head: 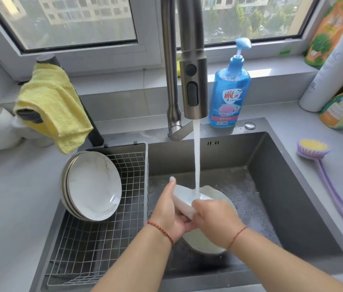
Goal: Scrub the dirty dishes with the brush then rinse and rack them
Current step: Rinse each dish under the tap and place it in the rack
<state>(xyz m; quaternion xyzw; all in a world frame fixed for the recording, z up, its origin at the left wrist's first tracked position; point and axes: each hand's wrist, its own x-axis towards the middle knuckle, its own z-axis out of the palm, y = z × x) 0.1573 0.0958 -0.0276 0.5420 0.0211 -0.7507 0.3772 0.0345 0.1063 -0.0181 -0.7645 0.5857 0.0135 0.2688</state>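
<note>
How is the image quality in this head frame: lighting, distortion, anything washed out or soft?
Head view: even daylight from the window, soft shadows; wide-angle bending bows the counter edges and window frame; the water stream and the white dish in both hands blow out to near white; the sink basin stays dark but readable.

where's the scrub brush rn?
In the head view, the purple brush lies on the counter right of the sink, head toward the window, untouched by either hand.

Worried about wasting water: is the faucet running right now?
On. A white stream falls from the faucet onto the dish gripped by both hands.
</note>
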